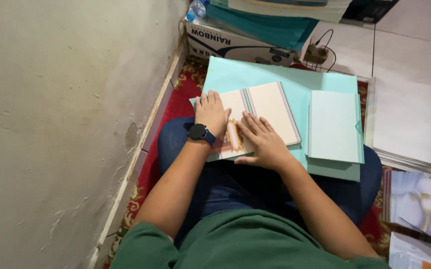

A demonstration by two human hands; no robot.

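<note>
Card: a cream folded card (260, 112) with striped bands along its edges is laid open on a large pale teal sheet (295, 82), which is spread over the lap and reaches the red patterned carpet (180, 94).
Card and hands: the card lies directly under both hands; its near left part is covered by them, while its far right panel is left bare, away from the fingers.
Left hand: the left hand (211, 113) is laid flat, palm down, on the left panel of the card, fingers together and pointing away from the body; nothing is gripped. A dark watch (198, 132) is worn on its wrist.
Right hand: the right hand (261, 142) is pressed flat on the near middle of the card, fingers spread narrowly and angled toward the left hand, thumb stretched out to the side; nothing is gripped.
Ornament: a brown and gold printed ornament (231, 139) is seen on the card in the gap between the two hands.
Stack: a stack of pale teal folded cards (335, 127) is set just beside the open card, on the right of the sheet.
Box: a white cardboard box (235, 42) is placed at the far end of the sheet, against the wall (61, 124); teal paper (265, 25) is piled on it, and what it holds cannot be told.
Loose paper: white sheets (415, 124) are stacked on the floor at the right.
</note>
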